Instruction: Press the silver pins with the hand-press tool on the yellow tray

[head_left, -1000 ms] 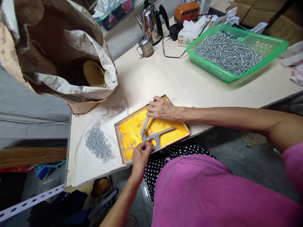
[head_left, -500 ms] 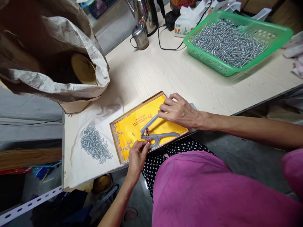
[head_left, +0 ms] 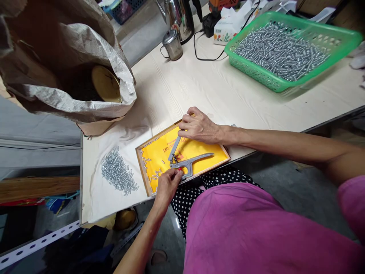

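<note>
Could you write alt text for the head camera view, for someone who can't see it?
A person's right hand grips one handle of a spread, grey plier-like tool over a shallow yellow-lined tray, while the left hand pinches close to its small red part. Small metal pieces lie heaped at left; a green basket of more stands at upper right.
</note>
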`<state>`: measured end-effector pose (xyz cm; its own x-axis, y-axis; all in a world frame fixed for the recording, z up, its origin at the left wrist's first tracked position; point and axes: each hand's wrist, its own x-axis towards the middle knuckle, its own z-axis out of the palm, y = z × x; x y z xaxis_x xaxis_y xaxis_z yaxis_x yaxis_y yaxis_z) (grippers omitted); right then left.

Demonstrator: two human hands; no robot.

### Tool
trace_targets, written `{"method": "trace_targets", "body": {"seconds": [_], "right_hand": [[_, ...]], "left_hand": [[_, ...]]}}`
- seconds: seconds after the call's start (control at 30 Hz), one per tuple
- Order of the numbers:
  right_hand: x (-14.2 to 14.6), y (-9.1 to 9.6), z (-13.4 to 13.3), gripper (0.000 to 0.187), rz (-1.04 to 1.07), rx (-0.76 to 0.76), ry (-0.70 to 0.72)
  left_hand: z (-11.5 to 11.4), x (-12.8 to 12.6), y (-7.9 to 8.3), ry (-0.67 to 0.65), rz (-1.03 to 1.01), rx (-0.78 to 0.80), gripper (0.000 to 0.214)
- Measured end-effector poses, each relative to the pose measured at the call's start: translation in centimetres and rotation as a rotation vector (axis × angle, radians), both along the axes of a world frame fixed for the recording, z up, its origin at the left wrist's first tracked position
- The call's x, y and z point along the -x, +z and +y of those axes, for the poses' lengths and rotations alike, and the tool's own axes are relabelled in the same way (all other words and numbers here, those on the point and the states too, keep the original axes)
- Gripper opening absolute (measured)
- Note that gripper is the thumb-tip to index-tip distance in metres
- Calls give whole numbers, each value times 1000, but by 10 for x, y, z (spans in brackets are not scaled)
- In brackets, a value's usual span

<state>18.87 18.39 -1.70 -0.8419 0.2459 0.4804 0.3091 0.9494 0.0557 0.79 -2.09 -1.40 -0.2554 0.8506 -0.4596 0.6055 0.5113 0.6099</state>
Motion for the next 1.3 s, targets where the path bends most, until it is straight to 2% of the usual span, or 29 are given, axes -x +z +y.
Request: {"method": "trace_targets", "body": {"seconds": [0.17,0.27,0.3,0.37,0.47,0.53,0.67,0.83,0.97,1.1,1.17,1.2,1.3], "right_hand": [[-5,3,-2,35,-77,59,-7],[-19,-4,-9,27,-182,198,16],[-24,-8,-13,30,-205,256,36],[-33,-15,-20,50,-223,346,66],[-44,-25,-28,83,-220,382,61],[-47,-28,-31,92,-234,371,56],[-47,-25,-34,89,-244,363,64],[-49,-19,-41,83,-196,386,62],[-51,-24,-46,80,-163,387,62],[-52,-31,-51,73,-148,383,55],[-52,-32,-53,69,-140,387,59],[-51,-32,-54,67,-129,388,65],[-45,-27,-55,57,-89,357,82]], "left_hand": [[0,-3,2,24,-22,7,41],[2,-4,3,61,-36,15,43],[3,-3,4,67,-49,28,45],[7,-1,4,65,-85,69,48],[12,3,5,61,-149,136,53],[16,5,7,63,-184,183,56],[22,6,10,68,-216,255,61],[22,5,13,121,-269,266,65],[21,5,13,133,-272,264,66],[17,8,11,75,-242,252,64],[13,9,13,38,-151,198,62],[11,9,15,28,-57,121,59],[8,4,23,-55,301,-242,45]]}}
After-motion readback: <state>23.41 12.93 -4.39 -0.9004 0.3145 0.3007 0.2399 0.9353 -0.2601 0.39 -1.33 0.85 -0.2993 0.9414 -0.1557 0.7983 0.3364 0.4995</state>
